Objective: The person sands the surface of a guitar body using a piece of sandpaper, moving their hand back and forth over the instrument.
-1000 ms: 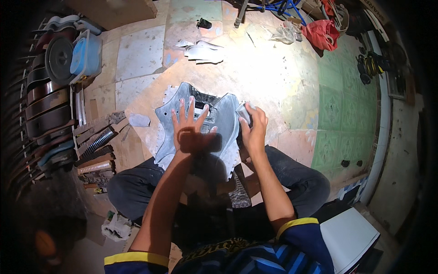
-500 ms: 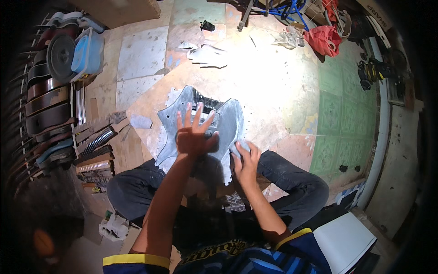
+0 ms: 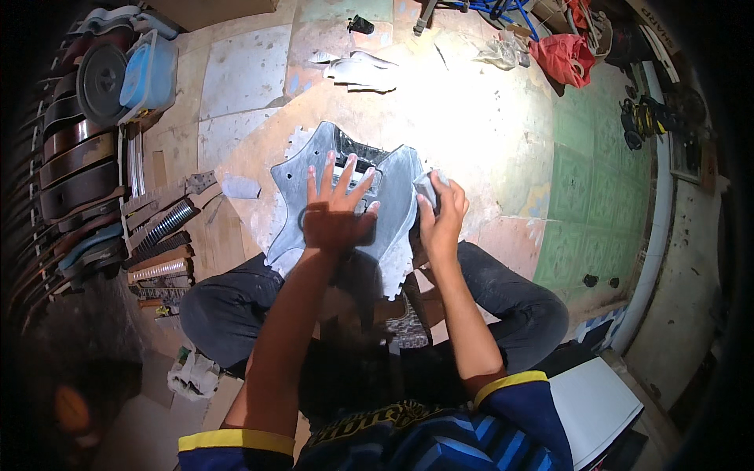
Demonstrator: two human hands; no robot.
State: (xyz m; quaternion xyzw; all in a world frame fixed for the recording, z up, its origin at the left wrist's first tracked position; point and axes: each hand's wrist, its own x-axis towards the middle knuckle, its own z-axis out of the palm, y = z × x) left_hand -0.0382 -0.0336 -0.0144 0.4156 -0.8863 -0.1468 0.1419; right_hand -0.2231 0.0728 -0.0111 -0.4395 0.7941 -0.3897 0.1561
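Matte-grey, horned guitar body with black recesses, lying on a pale, tooth-edged mat before the seated person's dark-trousered legs. Left hand: fingers spread flat over the body's face. Right hand: fingers pinching a small, light-grey block at the body's right edge; contact cannot be told. Farther out: small, pale-grey sheet, left; crumpled red bag, upper right.

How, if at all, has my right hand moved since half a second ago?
Yes: judged against the red bundle, your right hand, holding the grey block, has moved away from you, closer to that bundle.
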